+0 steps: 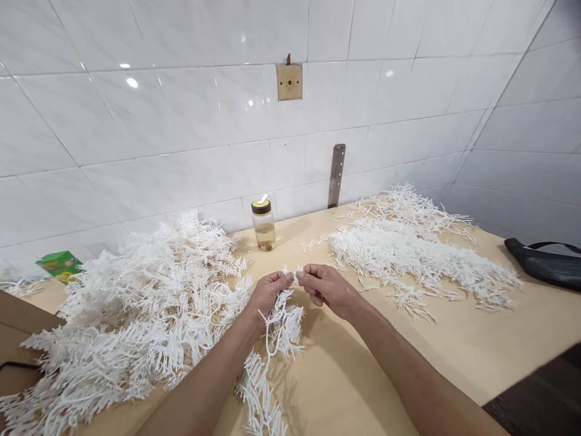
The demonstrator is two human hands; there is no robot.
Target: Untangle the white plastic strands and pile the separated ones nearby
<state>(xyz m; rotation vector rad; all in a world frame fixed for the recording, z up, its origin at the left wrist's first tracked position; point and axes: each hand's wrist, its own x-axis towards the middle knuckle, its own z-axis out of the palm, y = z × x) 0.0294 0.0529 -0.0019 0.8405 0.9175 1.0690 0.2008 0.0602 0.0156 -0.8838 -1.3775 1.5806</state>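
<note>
My left hand (269, 293) is closed, thumb against fingers, on a white branching plastic strand (287, 327). The strand hangs down from that hand and trails over the table towards me. Close beside it, my right hand (329, 287) pinches the top end of the white strand between thumb and finger. Both sets of fingertips almost meet. A large heap of white branching strands (149, 303) lies to the left, reaching up to my left forearm. On the right is a looser, flatter pile of white pieces (417, 248).
A clear jar with a dark and yellow lid (264, 225) stands near the tiled wall (209, 103). A metal strip (336, 175) leans there. A green box (60, 264) and cardboard (22, 345) are at left, a black bag (544, 261) at right on the table (458, 351).
</note>
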